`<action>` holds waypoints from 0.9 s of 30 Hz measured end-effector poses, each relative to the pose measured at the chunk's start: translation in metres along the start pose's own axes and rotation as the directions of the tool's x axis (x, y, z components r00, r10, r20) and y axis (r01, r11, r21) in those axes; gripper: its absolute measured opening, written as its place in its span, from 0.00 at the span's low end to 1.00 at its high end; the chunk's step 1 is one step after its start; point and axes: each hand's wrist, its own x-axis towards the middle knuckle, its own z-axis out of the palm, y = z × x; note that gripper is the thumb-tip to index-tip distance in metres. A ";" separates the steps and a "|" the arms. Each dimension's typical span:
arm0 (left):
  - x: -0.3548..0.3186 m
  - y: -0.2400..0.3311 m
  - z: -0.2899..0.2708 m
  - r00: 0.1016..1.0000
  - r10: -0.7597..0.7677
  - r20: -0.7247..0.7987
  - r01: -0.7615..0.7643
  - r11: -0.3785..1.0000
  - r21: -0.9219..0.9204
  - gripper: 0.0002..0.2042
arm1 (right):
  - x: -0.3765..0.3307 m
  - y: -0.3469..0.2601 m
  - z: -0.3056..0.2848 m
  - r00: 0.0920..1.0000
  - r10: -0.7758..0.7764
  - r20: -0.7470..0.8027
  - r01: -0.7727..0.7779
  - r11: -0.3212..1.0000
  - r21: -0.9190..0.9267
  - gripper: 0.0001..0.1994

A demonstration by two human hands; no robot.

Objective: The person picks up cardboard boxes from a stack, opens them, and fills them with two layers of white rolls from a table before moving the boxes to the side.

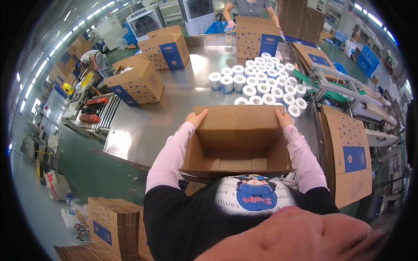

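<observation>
An open brown cardboard box (237,143) stands in front of me at the near edge of the steel table (183,91), its inside empty. My left hand (196,118) grips the box's far left corner. My right hand (283,118) grips its far right corner. Just beyond the box, several white wrapped rolls (261,82) stand packed together on the table.
Three printed cartons stand on the table: one at the left (137,82), one behind it (167,45), one at the far end (257,37) with another person's hands on it. Flat cartons are stacked at the right (350,152) and lower left (109,222). A roller conveyor (98,113) is at left.
</observation>
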 end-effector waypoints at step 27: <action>0.115 0.096 0.380 0.741 0.275 0.613 -0.628 0.606 0.487 0.29 | 0.006 0.028 0.004 0.981 -0.191 -0.019 0.179 0.876 0.448 0.18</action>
